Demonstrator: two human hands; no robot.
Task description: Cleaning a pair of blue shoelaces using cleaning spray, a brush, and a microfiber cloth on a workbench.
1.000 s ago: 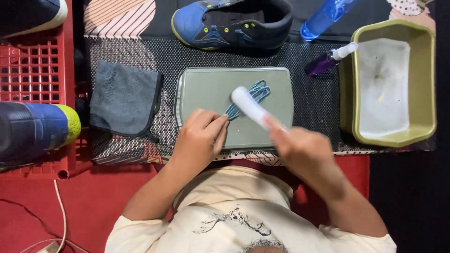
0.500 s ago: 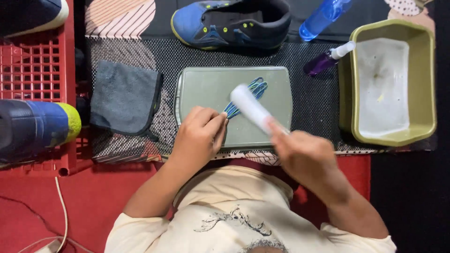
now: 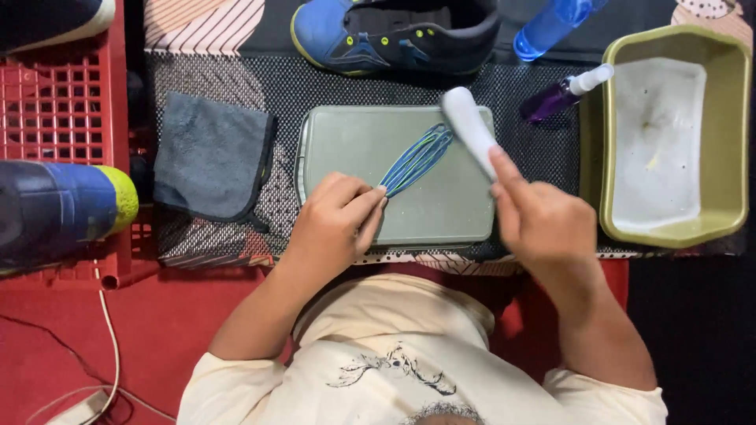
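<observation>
While the left hand (image 3: 335, 224) pinches the blue shoelaces (image 3: 416, 160) flat against the grey-green tray (image 3: 346, 142), the right hand (image 3: 543, 220) grips a white brush (image 3: 468, 126) angled over them; blue shoe (image 3: 394, 31) and soapy basin (image 3: 728, 118) wait nearby.

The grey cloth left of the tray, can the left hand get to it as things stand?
Probably yes. The left hand pinches the blue laces on the tray, but the grey cloth lies just beside it on the mat with nothing between; it would have to let the laces go first.
</observation>
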